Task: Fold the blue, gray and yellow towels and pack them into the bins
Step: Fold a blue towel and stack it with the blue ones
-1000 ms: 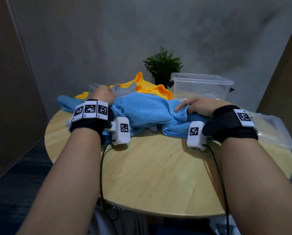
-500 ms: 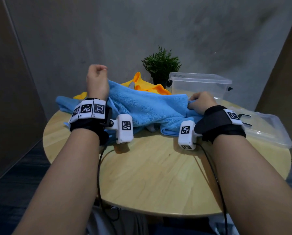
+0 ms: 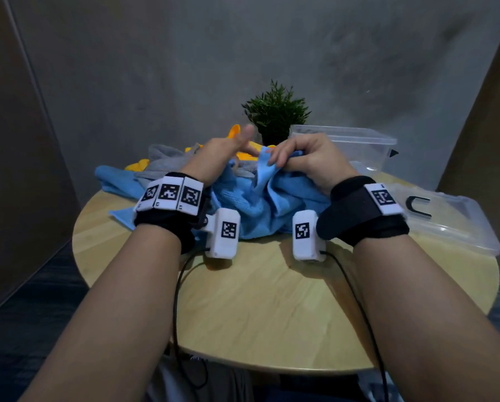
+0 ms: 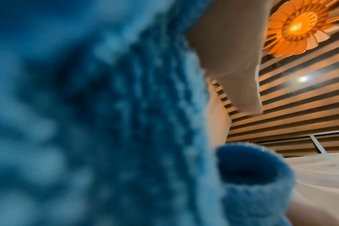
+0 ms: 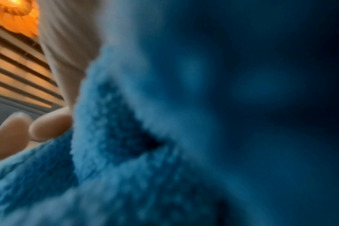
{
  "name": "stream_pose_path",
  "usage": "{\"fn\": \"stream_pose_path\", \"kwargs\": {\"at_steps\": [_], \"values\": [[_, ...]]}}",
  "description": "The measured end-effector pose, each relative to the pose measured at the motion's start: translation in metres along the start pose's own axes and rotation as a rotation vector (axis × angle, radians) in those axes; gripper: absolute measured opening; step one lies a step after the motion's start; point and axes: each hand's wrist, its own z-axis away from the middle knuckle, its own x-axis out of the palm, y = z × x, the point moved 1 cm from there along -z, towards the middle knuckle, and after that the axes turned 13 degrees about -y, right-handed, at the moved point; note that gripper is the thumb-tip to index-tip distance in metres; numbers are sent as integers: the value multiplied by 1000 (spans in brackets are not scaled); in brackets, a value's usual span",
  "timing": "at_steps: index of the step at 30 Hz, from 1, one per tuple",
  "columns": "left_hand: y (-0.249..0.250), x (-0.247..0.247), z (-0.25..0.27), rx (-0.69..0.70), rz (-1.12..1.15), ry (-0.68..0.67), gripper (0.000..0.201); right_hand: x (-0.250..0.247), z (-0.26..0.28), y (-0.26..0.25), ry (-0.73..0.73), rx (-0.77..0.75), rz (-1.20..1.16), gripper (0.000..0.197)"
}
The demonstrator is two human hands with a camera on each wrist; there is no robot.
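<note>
The right hand (image 3: 309,161) is raised over the middle of the round wooden table (image 3: 272,300), its fingers curled and pinching a lifted edge of the blue towel (image 3: 260,204) between fingertips and thumb. The left hand (image 3: 222,153) hovers just beside it, fingers spread and straightened, their tips reaching toward the same pinched edge; whether they actually touch the cloth is hard to say, as the hand is blurred.

The blue towel lies in a rumpled heap on the far half of the table, with one end trailing toward the table's left rim and its near folds just beyond the two wrist cameras. Both wrist views are almost filled by blurred blue pile (image 4: 106,122) (image 5: 203,122), with a slatted ceiling and an orange lamp (image 4: 300,26) showing past it.

Behind the blue towel, toward the table's far left edge, the gray towel (image 3: 167,161) is bunched up, and the yellow towel (image 3: 140,163) peeks out beside and beyond it, one yellow tip showing above the left hand.

A clear plastic bin (image 3: 347,149) stands open at the table's far right edge. A clear lid (image 3: 451,221) with a black clip lies flat along the table's right rim. A small potted plant (image 3: 274,114) stands at the back of the table, just left of the bin.
</note>
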Motion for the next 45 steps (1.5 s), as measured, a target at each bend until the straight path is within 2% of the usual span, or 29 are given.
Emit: {"fn": "stream_pose_path", "kwargs": {"at_steps": [2,5,8,10,13,16,18,21,24,29,33,37,42,43,45], "values": [[1,6,-1,1,-57,-71,79,6,-1,-1,-31,23,5,37],[-3,9,-2,0,-52,-93,68,4,1,-1,-25,49,-47,32],[1,16,-1,78,129,-76,25,2,2,0,-12,75,-48,34],[1,20,-3,137,228,-19,3,3,1,-4,22,71,-58,27],[-2,20,-8,193,233,115,10,1,-1,-10,101,38,-79,18],[-3,18,-9,230,114,228,9,-5,0,-18,261,-1,4,18],[-1,19,-10,275,20,265,10,-8,3,-23,303,-35,-19,15],[3,22,-10,297,-59,238,14,-5,6,-28,184,-31,-140,14],[4,24,-10,300,-6,249,30,0,5,-26,90,19,-111,18],[10,27,-5,293,118,279,61,-6,2,-23,234,21,-95,14],[15,33,-4,359,239,123,73,-3,-2,-22,288,23,-41,15],[15,36,-4,339,227,27,86,-2,-2,-20,218,38,-79,10],[13,34,-4,326,141,-3,85,-7,-1,-22,253,62,3,18],[14,33,-4,324,102,20,81,-9,-1,-23,286,65,21,20],[13,24,-4,301,11,159,66,-21,2,-20,443,76,66,23]]}}
